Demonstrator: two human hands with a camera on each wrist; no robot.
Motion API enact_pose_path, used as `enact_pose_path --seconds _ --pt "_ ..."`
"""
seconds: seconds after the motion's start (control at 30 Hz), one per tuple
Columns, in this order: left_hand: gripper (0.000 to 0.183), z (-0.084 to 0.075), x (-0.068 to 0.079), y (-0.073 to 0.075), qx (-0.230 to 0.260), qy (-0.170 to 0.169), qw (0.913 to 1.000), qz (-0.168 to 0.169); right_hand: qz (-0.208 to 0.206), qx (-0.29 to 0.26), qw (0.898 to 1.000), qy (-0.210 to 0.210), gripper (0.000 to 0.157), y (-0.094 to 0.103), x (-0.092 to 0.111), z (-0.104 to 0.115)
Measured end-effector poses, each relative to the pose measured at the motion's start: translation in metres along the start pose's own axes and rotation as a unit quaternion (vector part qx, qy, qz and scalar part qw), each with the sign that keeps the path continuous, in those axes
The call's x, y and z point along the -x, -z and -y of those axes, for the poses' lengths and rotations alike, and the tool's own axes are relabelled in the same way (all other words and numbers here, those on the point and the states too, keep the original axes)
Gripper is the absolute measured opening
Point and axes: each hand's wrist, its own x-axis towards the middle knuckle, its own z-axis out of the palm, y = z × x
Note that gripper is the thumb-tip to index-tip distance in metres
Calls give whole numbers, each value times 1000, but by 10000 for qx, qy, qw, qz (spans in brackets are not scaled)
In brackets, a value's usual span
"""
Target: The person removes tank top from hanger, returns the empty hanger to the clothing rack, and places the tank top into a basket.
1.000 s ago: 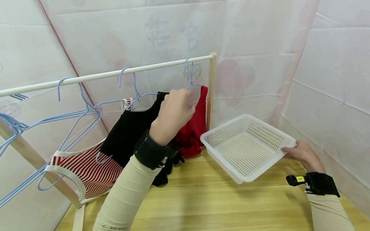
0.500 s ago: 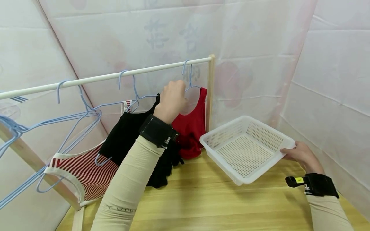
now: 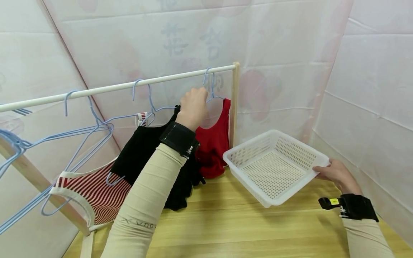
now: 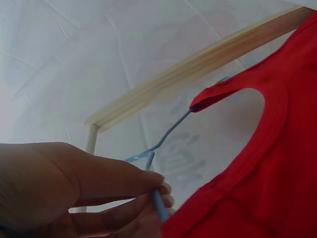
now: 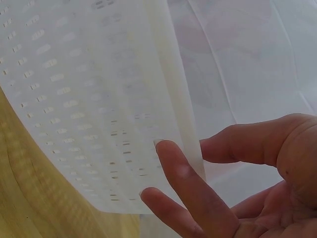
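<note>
My left hand (image 3: 193,107) pinches one arm of a blue clothes hanger (image 4: 159,204) between thumb and fingers, beside the neckline of a red tank top (image 3: 214,139). That hanger's hook sits over the white rail (image 3: 155,79), near its right end. In the left wrist view the red strap drapes over the hanger's other arm. My right hand (image 3: 337,173) grips the right corner of a white perforated plastic basket (image 3: 274,172), thumb at the rim and fingers under the wall (image 5: 114,99). Nothing lies in the basket, which is tilted toward me.
A black tank top (image 3: 138,147) and a red-and-white striped top (image 3: 93,193) hang left of the red one, partly behind my left forearm. Several bare blue hangers (image 3: 58,134) bunch at the rail's left. A wooden post (image 3: 235,104) ends the rack, on a wooden table (image 3: 226,225).
My left hand has moved a little up and left from in front of the red top to the hanger's arm, uncovering more of the top. The right hand and basket have stayed put.
</note>
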Motion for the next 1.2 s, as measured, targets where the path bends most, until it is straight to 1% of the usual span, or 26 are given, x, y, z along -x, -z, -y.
enact_pose_path --seconds 0.07,0.13,0.2,0.3,0.37,0.47,0.6,0.77,0.9,0.97,1.07,1.2 --pt "14 0 -2 0 -57 9 10000 2 7 15 10000 -17 66 -1 0 0" --pt "11 0 -6 2 -147 12 9999 -33 4 12 10000 -38 66 -1 0 1" --pt "11 -2 -10 4 -278 -3 9995 -151 12 32 10000 -35 65 -1 0 1" --pt "18 -5 -17 9 -455 -3 9982 -386 17 71 10000 -29 66 0 1 2" --pt "20 -6 -21 11 -537 26 9974 -479 22 109 9999 -48 67 1 1 2" --pt "22 -7 -24 12 -550 102 9973 -484 40 110 9999 -58 67 2 2 2" --pt "23 -4 -24 5 -593 171 9973 -390 63 75 9999 -36 67 3 2 0" --pt "20 3 -17 -6 -561 279 9977 -256 35 70 10000 6 66 4 1 0" --pt "18 8 -6 -11 -488 394 9978 -223 43 48 10000 8 67 4 1 -1" --pt "13 11 0 -10 -403 447 9981 -153 50 77 10000 -14 67 5 2 -2" --pt "10 15 8 -8 -336 527 9980 -41 45 108 9999 -40 67 6 3 -1" --pt "4 21 22 -2 -276 542 9981 -37 19 160 9999 -38 68 8 3 0"
